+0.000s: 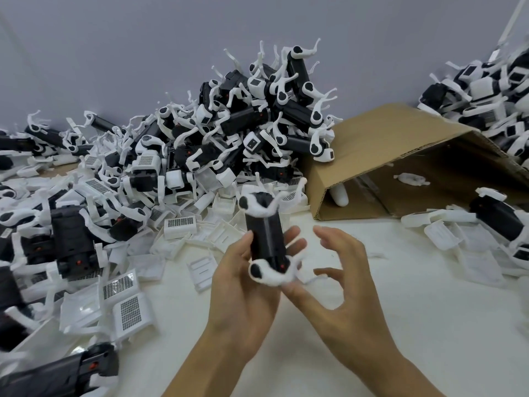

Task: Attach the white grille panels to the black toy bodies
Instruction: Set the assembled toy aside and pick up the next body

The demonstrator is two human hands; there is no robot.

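My left hand (246, 285) grips a black toy body (267, 239) with white legs, held upright above the white table. Its fingers curl behind the body and its thumb lies on the left side. Just to the right, my right hand (340, 276) hovers with fingers spread and loosely bent, holding nothing; its thumb reaches under the body's lower end. Loose white grille panels (180, 223) lie scattered on the table to the left and beyond the hands.
A tall heap of black toy bodies with white legs (252, 121) rises behind the hands. More bodies and panels crowd the left side (71, 242). An overturned cardboard box (400, 164) lies at the right, with another heap (492, 93) behind it.
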